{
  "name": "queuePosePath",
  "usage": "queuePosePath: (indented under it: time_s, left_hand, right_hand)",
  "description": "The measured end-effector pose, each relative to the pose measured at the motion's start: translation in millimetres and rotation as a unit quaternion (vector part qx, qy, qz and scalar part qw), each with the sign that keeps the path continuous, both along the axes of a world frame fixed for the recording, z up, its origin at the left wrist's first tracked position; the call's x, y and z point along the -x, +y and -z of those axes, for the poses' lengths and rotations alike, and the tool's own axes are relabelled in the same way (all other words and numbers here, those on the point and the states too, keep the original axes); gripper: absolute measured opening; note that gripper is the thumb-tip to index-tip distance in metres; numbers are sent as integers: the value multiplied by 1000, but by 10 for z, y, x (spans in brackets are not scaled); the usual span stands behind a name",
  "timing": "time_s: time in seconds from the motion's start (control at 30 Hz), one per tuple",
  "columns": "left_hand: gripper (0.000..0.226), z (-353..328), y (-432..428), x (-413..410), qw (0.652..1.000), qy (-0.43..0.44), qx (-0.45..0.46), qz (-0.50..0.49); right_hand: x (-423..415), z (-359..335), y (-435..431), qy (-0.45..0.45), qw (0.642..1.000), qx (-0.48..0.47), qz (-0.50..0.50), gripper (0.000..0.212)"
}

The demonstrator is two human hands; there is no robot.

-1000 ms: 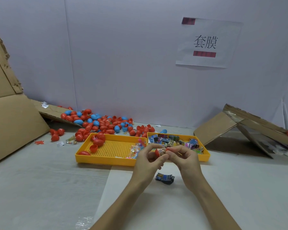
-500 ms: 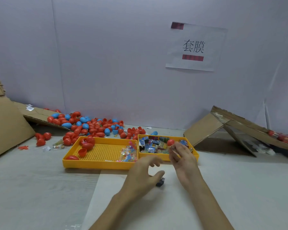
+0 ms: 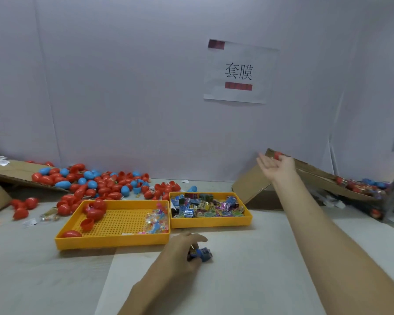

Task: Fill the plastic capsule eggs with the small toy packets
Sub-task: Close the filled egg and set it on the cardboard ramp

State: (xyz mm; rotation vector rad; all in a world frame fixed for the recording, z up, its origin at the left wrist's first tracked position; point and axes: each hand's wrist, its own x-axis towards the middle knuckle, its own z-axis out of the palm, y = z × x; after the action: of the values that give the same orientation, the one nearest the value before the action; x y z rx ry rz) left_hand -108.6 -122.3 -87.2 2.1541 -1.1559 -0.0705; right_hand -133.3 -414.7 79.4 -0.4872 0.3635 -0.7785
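My left hand [image 3: 183, 248] is low on the white sheet in front of the trays, its fingers curled round a small blue toy packet [image 3: 203, 254]. My right hand [image 3: 274, 165] reaches far to the right over the top edge of a sloping cardboard sheet [image 3: 314, 175]. Its fingers are stretched out and a red capsule egg [image 3: 278, 155] sits at the fingertips. A yellow tray [image 3: 210, 222] holds several colourful toy packets [image 3: 205, 205]. A second yellow tray [image 3: 112, 243] holds a few red egg halves [image 3: 93, 211] and clear packets.
A heap of red and blue eggs [image 3: 96, 183] lies behind the trays, spilling off a cardboard flap [image 3: 16, 170] at the left. More eggs [image 3: 359, 185] lie at the foot of the right cardboard. A paper sign [image 3: 239, 71] hangs on the white wall.
My hands have separated. The right hand carried the red egg away to the right cardboard and straightened its fingers. The left hand dropped to the table and took hold of the blue packet.
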Motion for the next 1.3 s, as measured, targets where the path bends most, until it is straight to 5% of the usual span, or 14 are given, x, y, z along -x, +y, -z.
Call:
queuePosePath:
  time_s: [0.1, 0.2, 0.37, 0.47, 0.77, 0.9, 1.3]
  left_hand:
    - [46, 20, -11, -5, 1000, 19, 16, -19]
    - [44, 38, 13, 7, 999, 12, 14, -37]
    - [43, 51, 23, -4, 996, 23, 64, -52]
    - [39, 36, 15, -5, 994, 21, 82, -67]
    - [33, 60, 0, 10, 993, 24, 82, -85]
    - [55, 63, -14, 13, 992, 47, 82, -87]
    - [51, 49, -44, 38, 990, 58, 78, -97]
  right_hand:
    - [16, 326, 343, 4, 997, 67, -35, 31]
    - [59, 867, 826, 136, 959, 214, -124, 24]
    - [180, 1556, 1110, 267, 770, 568, -116, 23]
    - [247, 1667, 1154, 288, 696, 639, -160, 23]
    - [296, 1660, 1157, 285, 682, 643, -200, 22]
    - [280, 1677, 1179, 307, 660, 660, -182, 21]
    - [269, 1673, 1125, 273, 679, 651, -201, 24]
